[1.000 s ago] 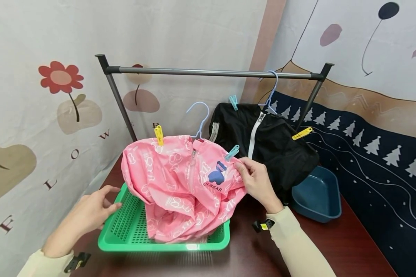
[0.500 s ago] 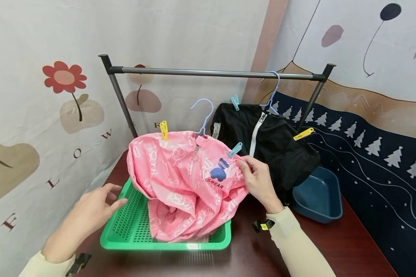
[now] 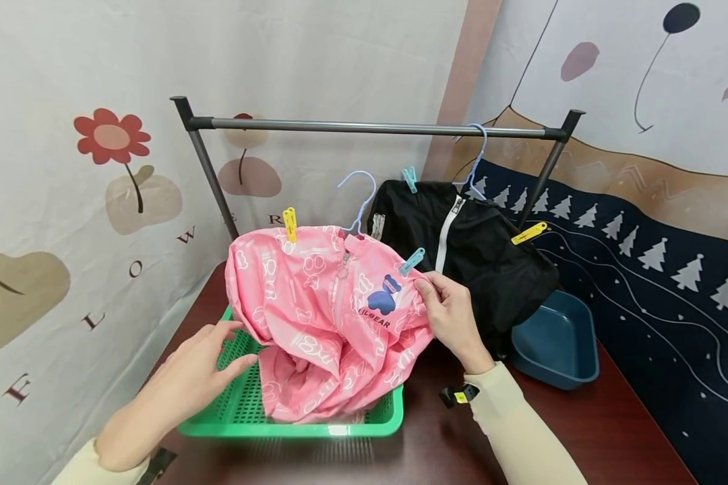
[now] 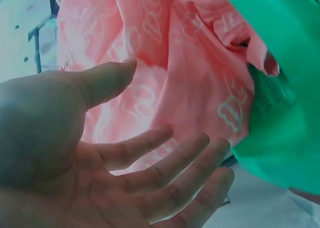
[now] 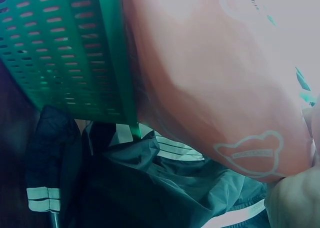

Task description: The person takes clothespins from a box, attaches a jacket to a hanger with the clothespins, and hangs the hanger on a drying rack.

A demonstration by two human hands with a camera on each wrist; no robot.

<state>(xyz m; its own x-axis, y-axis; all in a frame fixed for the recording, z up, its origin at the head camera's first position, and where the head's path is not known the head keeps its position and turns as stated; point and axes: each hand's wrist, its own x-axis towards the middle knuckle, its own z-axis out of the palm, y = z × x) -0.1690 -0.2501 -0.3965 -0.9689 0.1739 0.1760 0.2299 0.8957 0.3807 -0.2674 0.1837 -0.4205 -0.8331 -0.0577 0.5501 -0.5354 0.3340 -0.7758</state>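
Observation:
A pink jacket [image 3: 315, 310] with white outlines and a blue bear print hangs on a light blue hanger [image 3: 359, 202], its lower part in a green basket [image 3: 218, 428]. A yellow clothespin [image 3: 289, 224] and a blue clothespin [image 3: 412, 261] clip its shoulders. My right hand [image 3: 451, 316] pinches the jacket at the shoulder by the blue clothespin. My left hand [image 3: 191, 374] reaches over the basket's left side with fingers spread, close to the jacket's left sleeve. In the left wrist view the left hand [image 4: 140, 173] holds nothing, with the pink cloth behind the fingers.
Behind, a black jacket [image 3: 485, 269] hangs by a blue hanger [image 3: 476, 162] from the rack's metal bar [image 3: 352, 126], with a blue clothespin [image 3: 409, 180] and a yellow clothespin [image 3: 529, 233] on it. A dark blue bin [image 3: 561, 343] stands at right on the brown table [image 3: 619, 431].
My left hand has moved right and forward, from beside the basket to near the jacket's left sleeve. The pink jacket and its hanger have shifted slightly up and right, still pinched by my right hand.

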